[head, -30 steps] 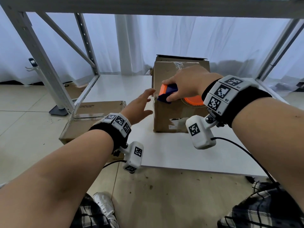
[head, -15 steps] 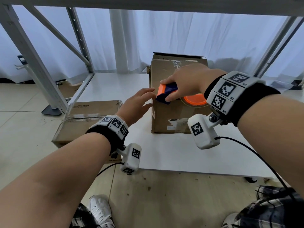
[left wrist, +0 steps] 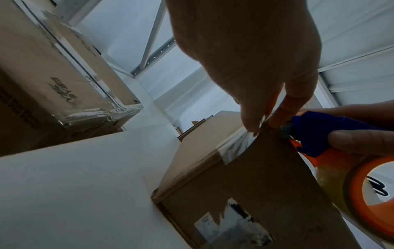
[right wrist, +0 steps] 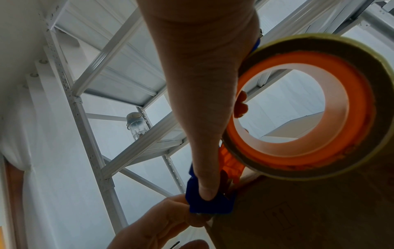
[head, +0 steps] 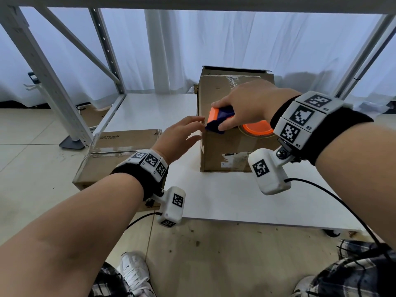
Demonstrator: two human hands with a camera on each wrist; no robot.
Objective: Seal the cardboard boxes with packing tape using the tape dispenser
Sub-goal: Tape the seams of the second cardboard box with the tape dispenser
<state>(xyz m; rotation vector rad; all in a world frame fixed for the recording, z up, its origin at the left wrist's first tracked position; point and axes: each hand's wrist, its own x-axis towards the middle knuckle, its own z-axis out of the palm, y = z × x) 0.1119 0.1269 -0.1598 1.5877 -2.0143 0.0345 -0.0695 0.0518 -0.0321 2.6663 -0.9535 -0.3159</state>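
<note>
white shelf [head: 150, 108], right hand [head: 246, 103] grips tape dispenser [head: 220, 121], wrist view shows loose left hand [left wrist: 245, 55] touching box [left wrist: 266, 176]

our left hand [left wrist: 245, 50] meets the brown cardboard box [left wrist: 266, 185]
its fingertips [left wrist: 251, 124] touch the box's top edge, just beside the blue and orange plastic tape dispenser [left wrist: 315, 133] that our right hand [left wrist: 362, 141] grips; a second taped cardboard box [left wrist: 53, 84] sits apart.
</note>
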